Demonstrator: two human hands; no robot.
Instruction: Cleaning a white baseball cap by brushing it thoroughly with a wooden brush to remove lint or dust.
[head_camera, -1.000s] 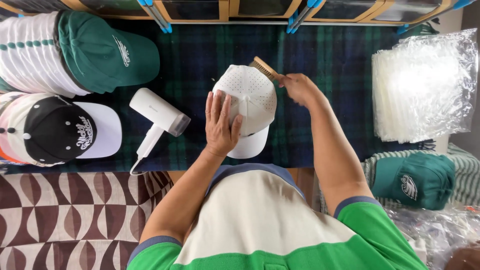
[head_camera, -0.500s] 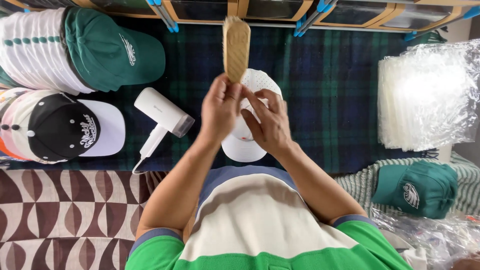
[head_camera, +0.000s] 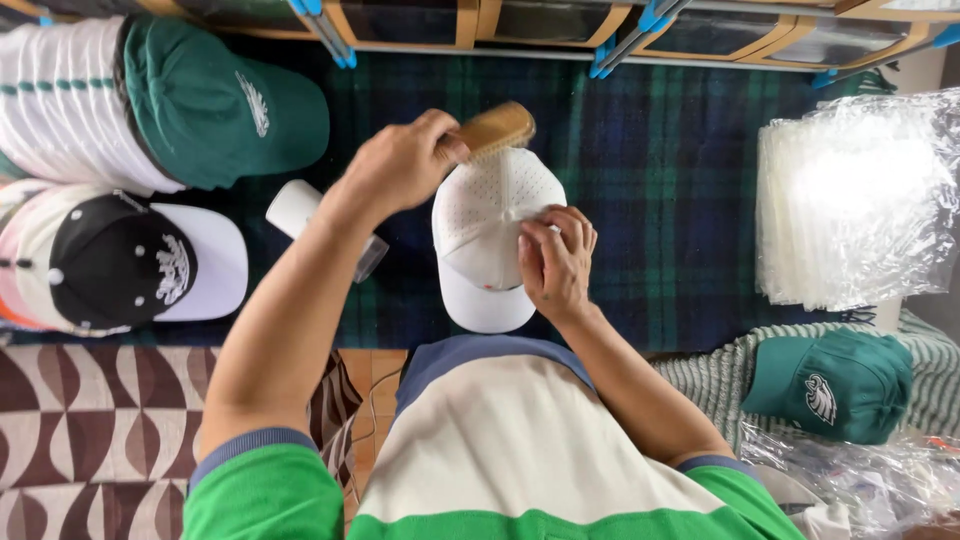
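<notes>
A white perforated cap (head_camera: 488, 235) lies on a dark green and blue plaid cloth (head_camera: 665, 180), its brim pointing toward me. My left hand (head_camera: 400, 165) grips a wooden brush (head_camera: 497, 129) and holds it against the cap's far edge, at the crown. My right hand (head_camera: 556, 262) rests on the cap's right side, fingers bent and pressing the fabric.
A white hair dryer (head_camera: 294, 207) lies just left of the cap, partly under my left arm. Stacked caps with a green one (head_camera: 225, 105) and a black-and-white one (head_camera: 130, 265) fill the left. Clear plastic bags (head_camera: 850, 200) are piled at right, above another green cap (head_camera: 830, 385).
The brush passed from my right hand to my left, which now holds it at the cap's crown. My right hand took over holding the cap, which the left had steadied.
</notes>
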